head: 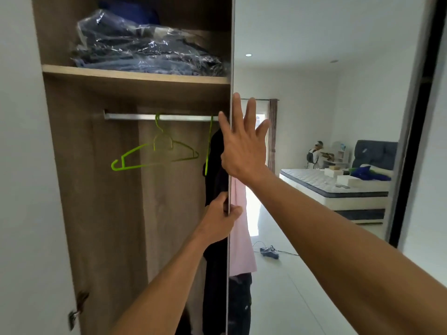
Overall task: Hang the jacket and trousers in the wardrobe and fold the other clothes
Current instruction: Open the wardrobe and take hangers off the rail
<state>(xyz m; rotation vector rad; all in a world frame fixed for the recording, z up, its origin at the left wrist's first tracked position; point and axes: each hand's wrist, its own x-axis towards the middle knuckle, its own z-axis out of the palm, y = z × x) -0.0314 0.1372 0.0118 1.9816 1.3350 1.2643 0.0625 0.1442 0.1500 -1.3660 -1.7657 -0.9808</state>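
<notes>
Left hand [221, 217] grips the door [314, 117] edge, right hand [244, 146] lies flat on it; next, slide it along

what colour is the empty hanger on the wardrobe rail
Bright lime green: the empty hanger hangs from the metal rail, seen clearly in the head view.

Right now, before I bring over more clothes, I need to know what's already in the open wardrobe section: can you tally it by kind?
Green hangers on the rail: 2, one bare and one at the door edge
Dark hanging garment: 1
Plastic-wrapped bundle of dark clothes on the top shelf: 1
Total: 4
</notes>
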